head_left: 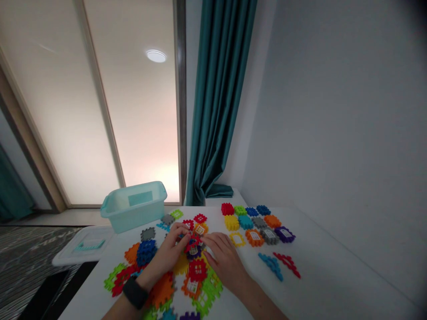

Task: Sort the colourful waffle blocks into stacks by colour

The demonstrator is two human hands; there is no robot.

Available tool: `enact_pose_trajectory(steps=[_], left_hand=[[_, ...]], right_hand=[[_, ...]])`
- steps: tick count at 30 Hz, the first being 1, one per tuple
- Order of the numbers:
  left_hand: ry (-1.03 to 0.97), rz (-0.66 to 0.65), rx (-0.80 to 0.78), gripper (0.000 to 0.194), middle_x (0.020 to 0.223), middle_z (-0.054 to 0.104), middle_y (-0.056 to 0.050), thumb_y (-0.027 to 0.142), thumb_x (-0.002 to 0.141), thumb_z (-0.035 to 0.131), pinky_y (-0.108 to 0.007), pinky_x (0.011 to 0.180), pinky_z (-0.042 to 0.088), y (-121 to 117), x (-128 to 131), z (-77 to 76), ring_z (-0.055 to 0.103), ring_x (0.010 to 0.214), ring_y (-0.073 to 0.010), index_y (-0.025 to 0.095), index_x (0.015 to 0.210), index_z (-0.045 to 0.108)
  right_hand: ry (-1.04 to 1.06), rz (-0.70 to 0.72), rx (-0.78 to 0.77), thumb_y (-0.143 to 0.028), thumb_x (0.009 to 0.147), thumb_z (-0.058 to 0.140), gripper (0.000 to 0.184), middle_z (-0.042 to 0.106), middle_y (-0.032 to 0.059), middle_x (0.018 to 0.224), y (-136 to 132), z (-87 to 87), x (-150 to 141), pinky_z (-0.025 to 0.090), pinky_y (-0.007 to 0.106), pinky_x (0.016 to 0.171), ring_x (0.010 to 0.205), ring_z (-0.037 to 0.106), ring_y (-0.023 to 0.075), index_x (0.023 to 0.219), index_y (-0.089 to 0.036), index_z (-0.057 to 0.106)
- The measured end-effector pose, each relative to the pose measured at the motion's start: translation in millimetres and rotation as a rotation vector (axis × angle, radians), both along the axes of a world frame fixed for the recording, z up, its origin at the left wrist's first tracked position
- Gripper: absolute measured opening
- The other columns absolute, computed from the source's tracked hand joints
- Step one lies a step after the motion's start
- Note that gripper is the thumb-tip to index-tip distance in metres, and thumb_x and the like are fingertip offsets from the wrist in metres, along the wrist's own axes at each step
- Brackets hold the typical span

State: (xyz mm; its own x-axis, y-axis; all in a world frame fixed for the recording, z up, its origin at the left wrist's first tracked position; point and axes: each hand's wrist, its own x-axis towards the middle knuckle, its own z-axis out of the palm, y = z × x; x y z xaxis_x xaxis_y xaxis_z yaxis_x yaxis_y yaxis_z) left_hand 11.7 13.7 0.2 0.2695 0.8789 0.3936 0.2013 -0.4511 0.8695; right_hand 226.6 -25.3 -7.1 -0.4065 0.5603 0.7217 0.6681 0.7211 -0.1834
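Observation:
Between my two hands, above a heap of loose pieces, is a red interlocking building tile [193,242]. My left hand [170,251], with a black band on its wrist, has curled fingers and thumb at the tile's left edge. My right hand [224,258] is on the other side, its fingers stretched out and their tips at the right edge. Close below are a purple window tile [194,253], a red window tile [198,270] and an orange window tile [191,286]. Green tiles [208,293] lie beside my right forearm. The exact fingertip contact is too small to make out.
Sorted stacks of tiles, including a yellow one [231,222], stand at the back right. Blue [271,266] and red [287,265] triangular pieces lie nearer. A teal bin [133,206] and its clear lid [85,244] sit at left. Blue stacked tiles [147,252] flank my left forearm.

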Motion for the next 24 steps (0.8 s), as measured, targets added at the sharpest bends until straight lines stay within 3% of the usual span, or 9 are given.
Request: enact_pose_trajectory(steps=[7,13,18,24], left_hand=[[0.076,-0.052,0.029,0.033,0.105,0.055,-0.006,0.048,0.097,0.054,-0.036,0.093,0.048,-7,5,2.9,0.056,0.099,-0.0216,0.019,0.083,0.063],[0.268,0.087,0.336,0.013,0.11,0.058,-0.008,0.033,0.094,0.062,-0.041,0.097,0.049,-10,1,4.9,0.058,0.107,-0.0251,0.022,0.098,0.066],[0.478,0.163,0.608,0.011,0.112,0.06,-0.009,0.025,0.093,0.064,-0.042,0.092,0.051,-9,-9,4.0,0.06,0.106,-0.0268,0.022,0.103,0.066],[0.535,0.195,0.704,0.016,0.109,0.061,-0.009,0.028,0.099,0.057,-0.042,0.089,0.05,-5,-16,6.8,0.059,0.101,-0.0266,0.024,0.11,0.066]], right_hand=[[0.036,-0.028,0.064,-0.019,0.101,0.049,0.016,0.071,0.0051,0.093,2,0.1,-1,0.052,0.04,0.083,0.088,0.064,0.0218,0.105,-0.023,0.064],[0.12,-0.088,0.066,-0.02,0.099,0.054,0.009,0.07,0.0047,0.092,3,-0.4,0,0.05,0.039,0.081,0.088,0.064,0.0221,0.097,-0.023,0.062],[0.183,-0.116,0.059,-0.018,0.097,0.057,0.006,0.069,0.0044,0.092,3,-0.6,0,0.049,0.038,0.081,0.088,0.063,0.0218,0.094,-0.022,0.06],[0.131,-0.126,0.099,-0.015,0.094,0.057,0.01,0.067,0.0029,0.087,2,-1.9,-4,0.046,0.038,0.08,0.085,0.061,0.022,0.087,-0.022,0.057]])
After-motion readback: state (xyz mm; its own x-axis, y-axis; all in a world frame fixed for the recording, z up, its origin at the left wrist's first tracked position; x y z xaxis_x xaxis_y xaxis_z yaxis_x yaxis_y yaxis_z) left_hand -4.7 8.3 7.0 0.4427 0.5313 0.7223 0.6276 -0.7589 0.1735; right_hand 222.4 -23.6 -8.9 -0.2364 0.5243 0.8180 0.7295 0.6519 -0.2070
